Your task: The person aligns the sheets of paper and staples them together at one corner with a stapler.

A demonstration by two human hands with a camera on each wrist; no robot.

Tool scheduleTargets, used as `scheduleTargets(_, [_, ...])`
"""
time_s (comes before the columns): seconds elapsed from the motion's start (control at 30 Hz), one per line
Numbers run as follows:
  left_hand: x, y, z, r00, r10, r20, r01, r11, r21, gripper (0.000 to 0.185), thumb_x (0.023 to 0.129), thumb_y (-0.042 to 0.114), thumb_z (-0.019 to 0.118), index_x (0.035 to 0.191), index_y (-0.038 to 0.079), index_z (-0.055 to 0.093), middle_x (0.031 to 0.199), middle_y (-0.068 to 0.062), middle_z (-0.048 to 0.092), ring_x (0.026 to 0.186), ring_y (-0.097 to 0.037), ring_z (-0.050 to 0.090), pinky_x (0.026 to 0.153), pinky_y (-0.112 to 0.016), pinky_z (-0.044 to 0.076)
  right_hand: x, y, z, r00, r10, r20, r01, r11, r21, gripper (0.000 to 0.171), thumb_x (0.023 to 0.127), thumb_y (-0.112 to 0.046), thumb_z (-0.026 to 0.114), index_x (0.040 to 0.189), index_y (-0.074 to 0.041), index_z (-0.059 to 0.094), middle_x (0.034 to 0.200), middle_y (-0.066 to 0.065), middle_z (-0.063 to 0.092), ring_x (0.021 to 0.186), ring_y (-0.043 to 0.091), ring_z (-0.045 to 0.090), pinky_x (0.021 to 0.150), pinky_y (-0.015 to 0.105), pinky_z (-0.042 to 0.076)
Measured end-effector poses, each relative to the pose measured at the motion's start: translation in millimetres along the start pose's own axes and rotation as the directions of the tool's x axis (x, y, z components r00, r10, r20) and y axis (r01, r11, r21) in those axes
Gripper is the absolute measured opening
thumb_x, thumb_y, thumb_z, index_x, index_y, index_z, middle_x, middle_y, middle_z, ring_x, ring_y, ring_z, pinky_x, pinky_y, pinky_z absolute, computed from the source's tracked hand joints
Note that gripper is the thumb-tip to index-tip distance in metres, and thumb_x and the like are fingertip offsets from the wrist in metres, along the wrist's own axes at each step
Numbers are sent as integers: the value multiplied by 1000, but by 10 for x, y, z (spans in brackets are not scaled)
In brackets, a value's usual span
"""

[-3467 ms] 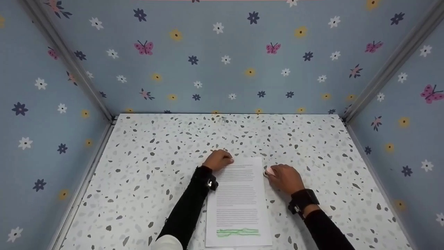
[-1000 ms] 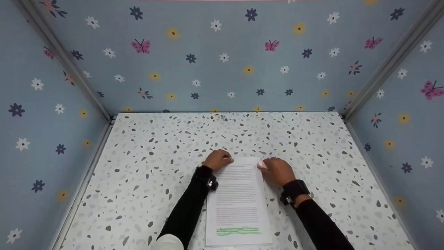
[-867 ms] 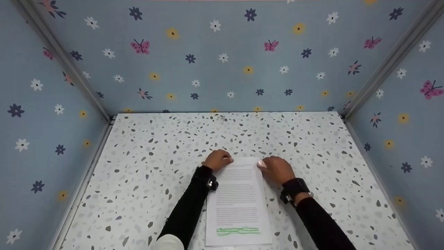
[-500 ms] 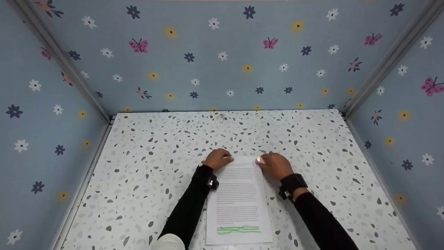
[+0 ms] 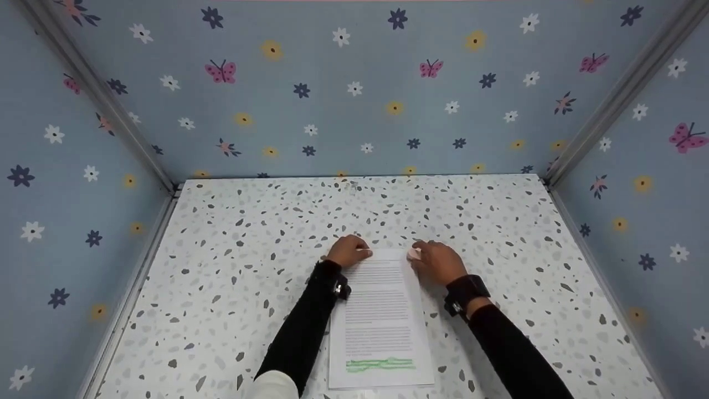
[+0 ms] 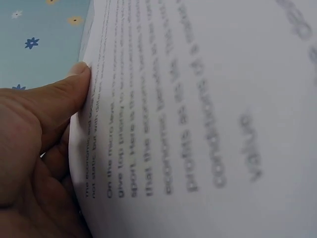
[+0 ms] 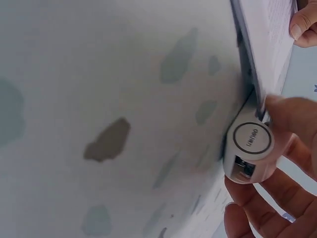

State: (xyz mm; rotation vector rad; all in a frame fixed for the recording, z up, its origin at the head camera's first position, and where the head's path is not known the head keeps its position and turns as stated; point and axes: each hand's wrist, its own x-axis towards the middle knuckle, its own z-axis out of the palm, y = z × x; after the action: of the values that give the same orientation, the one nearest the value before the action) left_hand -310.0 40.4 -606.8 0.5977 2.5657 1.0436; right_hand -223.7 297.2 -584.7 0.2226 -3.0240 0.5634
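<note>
A printed stack of paper lies lengthwise on the speckled table, with a green highlighted band near its close end. My left hand pinches the far left corner; in the left wrist view its thumb presses on the sheet's edge. My right hand grips a small pale pink stapler at the far right corner. In the right wrist view the stapler sits against the paper's edge, and a left fingertip shows beyond it.
Blue walls printed with flowers and butterflies close the table on the left, back and right, with metal posts in the corners. Black wrist bands sit on both black sleeves.
My right hand has carried the stapler from beside the paper's right edge, farther away and leftwards, to the far right corner. The left hand has stayed on its corner.
</note>
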Motion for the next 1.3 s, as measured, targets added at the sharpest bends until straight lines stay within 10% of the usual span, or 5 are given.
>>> scheduleTargets(1.3, [-30,63,-3,1000,5,-23,-5,1000,-11,21,94,21,73,104,3,78,104,-11,74,97,-29,68,89,-42,52,119,-238,-169,999,10,42,-6,996,-92,12,88,-17,79,96,-7,79,90,8,73,78,25,68,74,41,55])
